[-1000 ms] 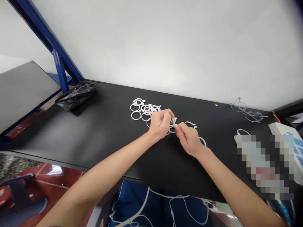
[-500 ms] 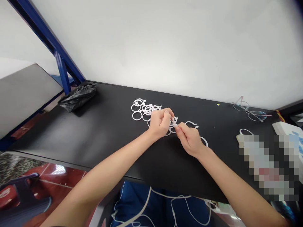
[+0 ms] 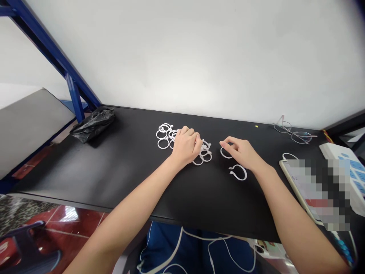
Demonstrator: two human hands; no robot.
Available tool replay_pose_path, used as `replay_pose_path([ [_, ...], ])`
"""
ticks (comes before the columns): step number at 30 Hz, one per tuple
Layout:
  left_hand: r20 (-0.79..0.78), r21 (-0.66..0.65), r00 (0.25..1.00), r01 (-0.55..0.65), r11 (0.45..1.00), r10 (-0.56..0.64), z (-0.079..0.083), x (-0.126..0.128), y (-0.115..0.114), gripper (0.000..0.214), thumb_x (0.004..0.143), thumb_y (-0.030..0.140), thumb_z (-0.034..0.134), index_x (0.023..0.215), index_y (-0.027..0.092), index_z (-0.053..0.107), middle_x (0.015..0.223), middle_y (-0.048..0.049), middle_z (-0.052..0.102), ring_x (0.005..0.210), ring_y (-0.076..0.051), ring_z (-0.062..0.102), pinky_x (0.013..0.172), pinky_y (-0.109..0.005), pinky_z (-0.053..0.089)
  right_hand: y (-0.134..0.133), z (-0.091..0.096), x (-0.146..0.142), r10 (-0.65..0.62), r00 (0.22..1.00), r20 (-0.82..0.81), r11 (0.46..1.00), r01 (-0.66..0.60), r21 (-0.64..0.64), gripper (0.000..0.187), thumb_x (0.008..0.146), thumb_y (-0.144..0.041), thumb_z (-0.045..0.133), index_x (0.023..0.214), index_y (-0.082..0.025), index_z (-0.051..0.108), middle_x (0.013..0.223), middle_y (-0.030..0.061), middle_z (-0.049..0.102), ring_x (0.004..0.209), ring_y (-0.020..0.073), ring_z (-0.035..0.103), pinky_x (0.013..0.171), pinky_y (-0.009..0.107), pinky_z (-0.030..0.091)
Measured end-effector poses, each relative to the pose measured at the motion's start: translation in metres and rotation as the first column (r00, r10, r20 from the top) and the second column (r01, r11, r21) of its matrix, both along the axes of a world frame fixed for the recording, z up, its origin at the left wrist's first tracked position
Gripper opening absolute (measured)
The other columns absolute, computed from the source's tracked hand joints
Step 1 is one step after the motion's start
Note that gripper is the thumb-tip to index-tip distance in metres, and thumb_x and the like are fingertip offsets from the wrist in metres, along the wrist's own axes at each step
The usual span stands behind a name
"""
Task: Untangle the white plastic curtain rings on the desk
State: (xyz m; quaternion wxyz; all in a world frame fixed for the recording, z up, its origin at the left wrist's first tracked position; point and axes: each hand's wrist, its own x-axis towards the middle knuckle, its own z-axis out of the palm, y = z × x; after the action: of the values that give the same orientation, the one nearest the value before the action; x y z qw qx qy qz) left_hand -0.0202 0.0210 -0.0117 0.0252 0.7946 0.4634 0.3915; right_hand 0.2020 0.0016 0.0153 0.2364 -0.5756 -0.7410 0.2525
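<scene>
Several white plastic rings (image 3: 163,143) with small knobbed ends lie in an overlapping heap on the black table (image 3: 131,160). My left hand (image 3: 186,144) rests over the middle of the heap, its fingers curled downward; what is under them is hidden. To the right, my right hand (image 3: 241,152) has thumb and forefinger pressed together at the upper left of a separate white ring (image 3: 226,153). Whether the fingers grip that ring I cannot make out. Below this hand lies an opened white ring (image 3: 238,173), its gap facing left.
A crumpled black plastic bag (image 3: 94,123) sits at the table's left. Eyeglasses (image 3: 300,137) lie at the back right, near a phone (image 3: 296,190) with a cable and a white-and-blue box (image 3: 348,171). White cables (image 3: 173,251) hang across the lap.
My hands, close together at one ring before, have come apart. The right hand has moved up and right to the separate ring; the left has settled over the heap. The view has shifted slightly.
</scene>
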Motion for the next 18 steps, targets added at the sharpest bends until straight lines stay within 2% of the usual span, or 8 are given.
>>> replay_pose_path([
  [3,-0.059,0.024,0.998,-0.024,0.999,0.025,-0.003,0.001,0.001,0.032,0.092,0.019,0.039,0.067,0.017,0.059,0.076,-0.0074,0.059,0.080,-0.022,0.049,0.074,-0.038,0.037,0.005,-0.002,0.008,-0.032,0.997,0.067,0.999,0.032,0.002,0.045,0.085,-0.063,0.055,0.067,-0.021,0.055,0.041,-0.0091,0.032,0.041,0.0089,0.027,0.045,0.025,0.027],
  [7,-0.089,0.063,0.995,-0.040,0.997,0.045,-0.006,0.001,0.002,0.031,0.091,0.020,0.044,0.063,0.018,0.058,0.075,-0.0078,0.058,0.079,-0.022,0.047,0.073,-0.038,0.036,0.008,-0.011,0.014,-0.040,0.989,0.142,0.997,0.031,0.064,0.037,0.085,-0.056,0.058,0.072,-0.021,0.057,0.044,-0.0079,0.041,0.044,0.0103,0.037,0.050,0.026,0.033],
  [12,-0.085,0.086,0.994,-0.061,0.994,0.068,-0.007,0.001,0.003,0.028,0.091,0.020,0.047,0.066,0.017,0.061,0.078,-0.0081,0.059,0.080,-0.022,0.047,0.075,-0.038,0.036,0.010,-0.016,0.016,-0.071,0.990,0.125,0.995,0.062,0.073,0.038,0.081,-0.058,0.062,0.074,-0.020,0.060,0.048,-0.0057,0.051,0.046,0.0115,0.044,0.051,0.026,0.035],
  [18,-0.079,0.085,0.994,-0.074,0.994,0.081,-0.007,0.001,0.003,0.032,0.094,0.025,0.045,0.069,0.017,0.065,0.083,-0.0092,0.062,0.084,-0.023,0.049,0.077,-0.039,0.036,0.010,-0.015,0.013,-0.036,0.989,0.144,0.997,0.026,0.071,0.031,0.080,-0.050,0.065,0.073,-0.020,0.064,0.048,-0.0052,0.051,0.046,0.0115,0.045,0.051,0.026,0.036],
])
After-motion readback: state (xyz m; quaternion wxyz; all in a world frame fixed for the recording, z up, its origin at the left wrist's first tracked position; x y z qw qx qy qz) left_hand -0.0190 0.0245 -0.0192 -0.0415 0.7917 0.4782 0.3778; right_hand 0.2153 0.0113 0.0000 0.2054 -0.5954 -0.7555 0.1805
